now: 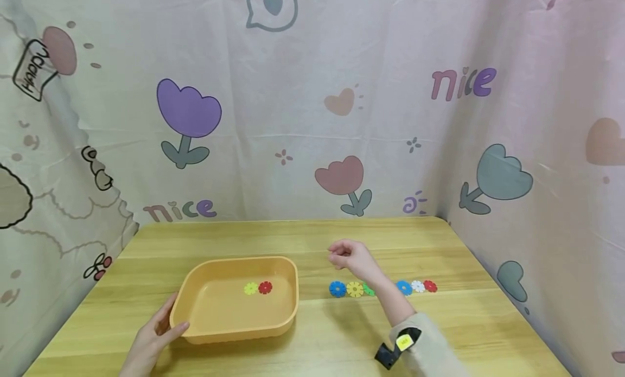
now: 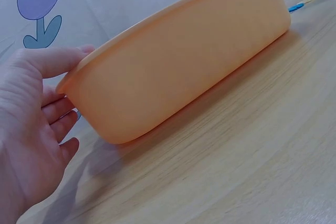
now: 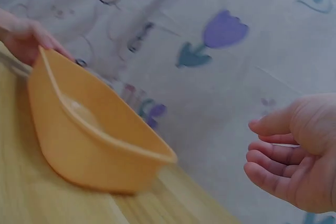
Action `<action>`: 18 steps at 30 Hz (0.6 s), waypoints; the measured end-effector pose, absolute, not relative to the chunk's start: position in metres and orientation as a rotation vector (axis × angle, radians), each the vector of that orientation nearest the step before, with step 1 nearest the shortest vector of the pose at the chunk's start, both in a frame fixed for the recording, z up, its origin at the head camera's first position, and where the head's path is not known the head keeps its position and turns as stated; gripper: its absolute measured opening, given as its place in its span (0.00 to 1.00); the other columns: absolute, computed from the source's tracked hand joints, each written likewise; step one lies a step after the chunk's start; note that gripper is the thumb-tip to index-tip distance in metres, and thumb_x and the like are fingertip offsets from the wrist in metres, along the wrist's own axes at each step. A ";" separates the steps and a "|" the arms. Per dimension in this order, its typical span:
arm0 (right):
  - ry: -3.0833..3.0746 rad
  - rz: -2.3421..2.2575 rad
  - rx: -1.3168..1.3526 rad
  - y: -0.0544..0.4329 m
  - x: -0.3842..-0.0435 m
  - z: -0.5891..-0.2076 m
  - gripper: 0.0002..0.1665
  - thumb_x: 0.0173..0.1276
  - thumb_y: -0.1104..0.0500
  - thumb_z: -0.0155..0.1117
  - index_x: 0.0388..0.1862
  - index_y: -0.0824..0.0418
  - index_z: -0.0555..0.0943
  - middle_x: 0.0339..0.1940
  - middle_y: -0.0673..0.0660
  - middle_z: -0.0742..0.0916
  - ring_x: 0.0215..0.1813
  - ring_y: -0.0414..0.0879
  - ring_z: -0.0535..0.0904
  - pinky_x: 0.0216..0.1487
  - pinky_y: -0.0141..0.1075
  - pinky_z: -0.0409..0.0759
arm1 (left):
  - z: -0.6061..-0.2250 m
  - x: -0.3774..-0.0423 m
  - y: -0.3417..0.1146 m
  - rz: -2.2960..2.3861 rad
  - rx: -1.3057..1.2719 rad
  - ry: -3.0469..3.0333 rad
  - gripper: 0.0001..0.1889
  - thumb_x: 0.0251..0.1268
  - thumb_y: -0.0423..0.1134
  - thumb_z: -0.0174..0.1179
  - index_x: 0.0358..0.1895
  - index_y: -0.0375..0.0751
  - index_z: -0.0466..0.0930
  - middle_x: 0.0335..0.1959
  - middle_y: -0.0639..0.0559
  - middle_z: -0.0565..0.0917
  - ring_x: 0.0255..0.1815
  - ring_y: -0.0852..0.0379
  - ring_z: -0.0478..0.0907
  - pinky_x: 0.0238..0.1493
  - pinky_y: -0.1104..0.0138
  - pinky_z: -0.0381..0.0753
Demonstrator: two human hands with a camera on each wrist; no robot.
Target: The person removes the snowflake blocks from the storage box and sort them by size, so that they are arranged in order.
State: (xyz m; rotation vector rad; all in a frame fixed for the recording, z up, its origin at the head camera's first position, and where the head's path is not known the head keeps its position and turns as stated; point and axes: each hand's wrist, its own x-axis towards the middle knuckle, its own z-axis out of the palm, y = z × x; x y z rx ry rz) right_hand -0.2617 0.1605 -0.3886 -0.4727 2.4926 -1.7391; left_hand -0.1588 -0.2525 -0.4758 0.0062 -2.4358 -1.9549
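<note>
My left hand (image 1: pixel 151 336) grips the near left corner of a yellow-orange plastic tray (image 1: pixel 234 333), with the thumb over its rim and fingers against the outside. Inside the tray lie two notched plastic discs, a yellow-green disc (image 1: pixel 251 288) and a red disc (image 1: pixel 265 287), side by side. My right hand (image 1: pixel 358 260) hovers above the table, right of the tray, fingers loosely bent and nothing visible in them. Beneath and beyond that forearm runs a row of similar discs: blue disc (image 1: pixel 337 289), yellow disc (image 1: pixel 355 289), green disc (image 1: pixel 368 290); my forearm hides part of the row.
The row carries on right of my forearm with another blue disc (image 1: pixel 403 288), a white disc (image 1: pixel 418 286) and a red one. Everything stands on a wooden table (image 1: pixel 312 350). A patterned curtain (image 1: pixel 293 176) hangs behind and along both sides.
</note>
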 end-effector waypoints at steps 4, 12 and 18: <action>2.500 -1.704 -0.557 0.127 -0.260 -0.389 0.12 0.60 0.66 0.64 0.43 0.70 0.79 0.29 0.55 0.81 0.29 0.44 0.78 0.36 0.42 0.82 | -0.474 -0.159 -0.252 -1.925 0.016 -2.457 0.40 0.65 0.36 0.56 0.72 0.30 0.40 0.71 0.29 0.45 0.46 0.91 0.58 0.45 0.88 0.65; 2.486 -1.617 -0.648 0.068 -0.258 -0.395 0.15 0.57 0.67 0.67 0.43 0.73 0.79 0.28 0.53 0.81 0.29 0.40 0.76 0.29 0.29 0.79 | -0.471 -0.157 -0.251 -1.893 0.037 -2.478 0.39 0.65 0.37 0.56 0.72 0.31 0.42 0.71 0.29 0.46 0.45 0.92 0.57 0.45 0.89 0.63; 2.418 -1.596 -0.596 0.037 -0.261 -0.406 0.17 0.57 0.69 0.67 0.45 0.73 0.78 0.28 0.53 0.81 0.28 0.40 0.75 0.29 0.29 0.78 | -0.468 -0.155 -0.251 -1.872 0.063 -2.514 0.40 0.66 0.39 0.56 0.73 0.33 0.42 0.71 0.31 0.46 0.45 0.93 0.56 0.45 0.89 0.62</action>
